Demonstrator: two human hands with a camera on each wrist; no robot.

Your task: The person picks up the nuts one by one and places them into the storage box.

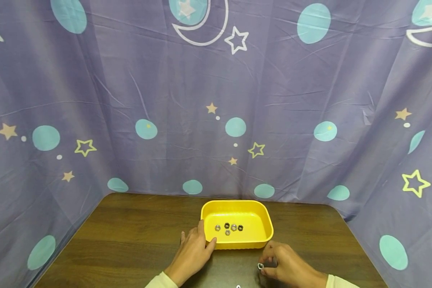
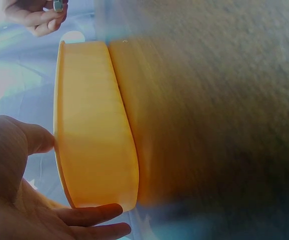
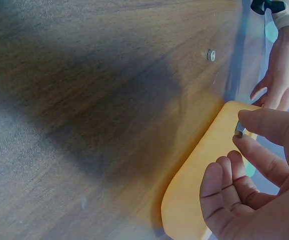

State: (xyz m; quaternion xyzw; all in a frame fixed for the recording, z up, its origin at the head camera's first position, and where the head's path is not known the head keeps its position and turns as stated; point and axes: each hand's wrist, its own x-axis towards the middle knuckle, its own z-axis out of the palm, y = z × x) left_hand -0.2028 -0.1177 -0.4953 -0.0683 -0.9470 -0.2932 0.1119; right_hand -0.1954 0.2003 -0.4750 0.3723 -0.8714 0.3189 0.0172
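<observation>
A shallow yellow tray (image 1: 237,245) stands on the table, with several hex nuts (image 1: 234,227), some silver and some dark, lying loose on its floor. My left hand (image 1: 192,249) rests at the tray's front left corner, thumb against the front rim and straight fingers along the left side. To the right, in front of the tray, my right hand (image 1: 286,262) pinches a small metal nut (image 1: 261,266) between thumb and index finger. The right wrist view shows that nut (image 3: 239,130) edge-on, with the other fingers loosely bent.
Another nut (image 3: 211,55) lies on the brown wooden table (image 1: 129,232), by the bottom edge of the head view. A purple curtain (image 1: 187,88) with stars and moons hangs behind the table and along both sides.
</observation>
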